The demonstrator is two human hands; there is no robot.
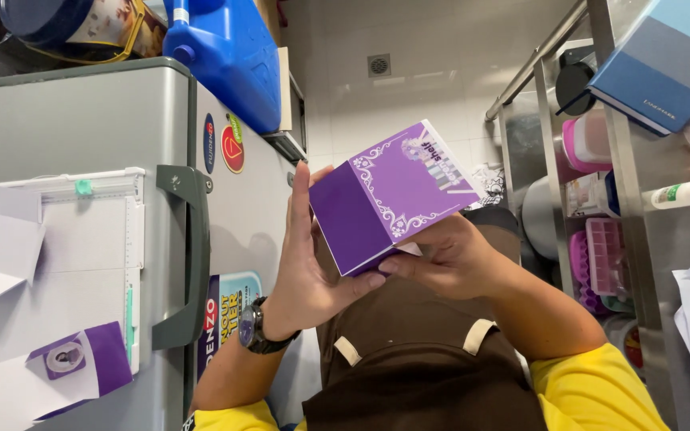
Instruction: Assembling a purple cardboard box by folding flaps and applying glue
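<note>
Purple box [393, 195]: smooth printed card, slight sheen.
Freezer lid [57, 120], left: matt grey painted metal; handle [188, 255] dull dark plastic.
Jerrycan [229, 56], far: glossy blue plastic.
Paper trimmer [65, 239]: matt white paper sheets.
Shelf rack [624, 168], right: brushed steel.
Apron [417, 359]: matt brown cloth.
Watch [253, 329]: dark metal.

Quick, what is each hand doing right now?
Left hand: fingers straight, flat against the purple box, thumb underneath.
Right hand: curled under the box, holding it.
</note>
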